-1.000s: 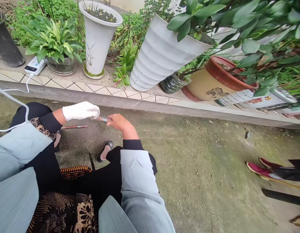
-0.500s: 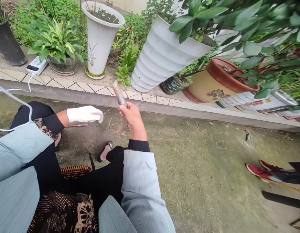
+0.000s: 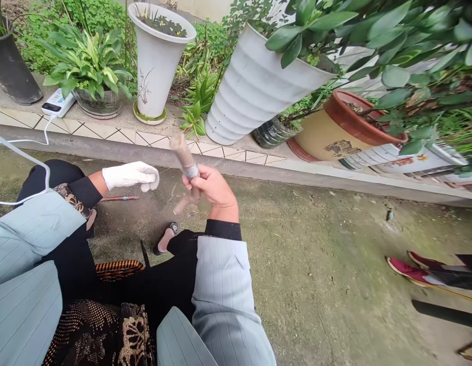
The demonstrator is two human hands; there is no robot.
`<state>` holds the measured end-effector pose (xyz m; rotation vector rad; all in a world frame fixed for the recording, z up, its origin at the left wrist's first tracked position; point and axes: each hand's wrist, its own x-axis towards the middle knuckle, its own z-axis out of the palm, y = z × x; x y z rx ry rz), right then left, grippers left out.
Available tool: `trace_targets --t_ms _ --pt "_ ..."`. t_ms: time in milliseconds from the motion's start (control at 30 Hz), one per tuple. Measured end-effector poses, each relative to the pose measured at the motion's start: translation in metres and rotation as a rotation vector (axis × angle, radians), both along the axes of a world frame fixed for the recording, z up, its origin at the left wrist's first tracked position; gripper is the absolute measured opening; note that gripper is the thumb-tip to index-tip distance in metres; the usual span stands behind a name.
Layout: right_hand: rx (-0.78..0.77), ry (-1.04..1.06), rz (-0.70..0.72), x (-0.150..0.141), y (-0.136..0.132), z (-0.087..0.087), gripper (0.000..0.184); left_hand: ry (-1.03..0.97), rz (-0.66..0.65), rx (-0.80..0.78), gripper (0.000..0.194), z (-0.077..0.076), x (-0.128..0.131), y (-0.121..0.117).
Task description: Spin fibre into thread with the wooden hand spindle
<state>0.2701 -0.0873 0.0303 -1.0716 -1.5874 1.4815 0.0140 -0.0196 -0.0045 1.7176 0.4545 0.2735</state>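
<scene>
My right hand (image 3: 216,190), bare, is wrapped round a blurred brownish stick (image 3: 180,147) held upright at a tilt. Silvery wire (image 3: 191,171) is wound in a band around the stick just above my fingers. Below them a second brownish length shows, but how it joins the stick is unclear. My left hand (image 3: 131,175) wears a white glove and is left of the stick, apart from it, with fingers curled closed. A thin wire ran from these fingers to the stick earlier; now it hardly shows. Beneath my left wrist lies a thin reddish rod (image 3: 119,198) with a band round it.
Plant pots, including a tall white pot (image 3: 159,71) and a ribbed white pot (image 3: 255,81), line a tiled ledge (image 3: 155,140). A power bank (image 3: 57,103) with a white cable sits there. A woven seat edge (image 3: 117,269) shows between my legs. Another person's red shoes (image 3: 407,272) are at right.
My right hand has turned and moved slightly down and right, tilting the stick's top left and down. My left hand has shifted slightly up and left, its fingers curled more.
</scene>
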Motion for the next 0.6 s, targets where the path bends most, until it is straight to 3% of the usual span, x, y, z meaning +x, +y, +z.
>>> trace_targets --t_ms 233,300,367,467,600 --pt "0.111 0.065 -0.435 -0.007 0.019 -0.012 0.031 0.043 -0.058 -0.019 0.042 -0.003 0.007 -0.007" --pt "0.096 -0.057 -0.572 -0.005 0.025 -0.019 0.027 0.093 -0.079 -0.014 0.039 -0.002 0.009 -0.013" --pt "0.062 -0.366 -0.649 -0.002 0.028 -0.025 0.023 0.131 -0.095 0.085 0.034 0.003 0.011 -0.018" --pt "0.033 -0.912 -0.587 -0.005 0.027 -0.028 0.022 0.165 -0.08 0.311 0.029 0.014 0.01 -0.02" --pt "-0.045 -1.3 -0.201 -0.027 0.021 -0.028 0.025 0.23 -0.114 0.596 0.026 0.022 0.005 -0.013"
